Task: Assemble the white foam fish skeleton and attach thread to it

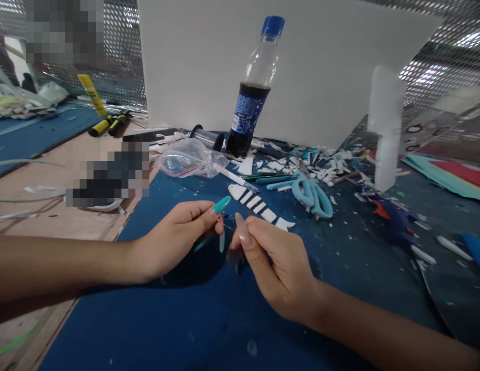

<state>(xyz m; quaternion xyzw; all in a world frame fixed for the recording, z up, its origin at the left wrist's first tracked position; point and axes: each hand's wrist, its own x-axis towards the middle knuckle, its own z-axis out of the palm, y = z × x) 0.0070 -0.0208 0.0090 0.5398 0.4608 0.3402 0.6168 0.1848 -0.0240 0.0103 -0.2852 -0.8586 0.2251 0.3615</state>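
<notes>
Over the blue mat (162, 324), my left hand (178, 234) pinches something tiny with a pinkish-red speck between thumb and finger. Close beside it, my right hand (276, 257) is closed in a pinch too. A fine, hair-like strand (226, 225) runs between the fingertips of both hands; whether it is thread or wire is unclear. Just beyond the fingers lies a white fish shape (258, 206) cut into several separate pieces. Light-blue scissors (310, 196) rest past it, to the right.
A cola bottle (249, 98) with a blue cap stands behind, near a clear plastic bag (189, 157) and a spool (207, 138). White scraps (340, 159) litter the back. At right are a dark-blue glue gun (396, 219) and an upright white piece (385, 123).
</notes>
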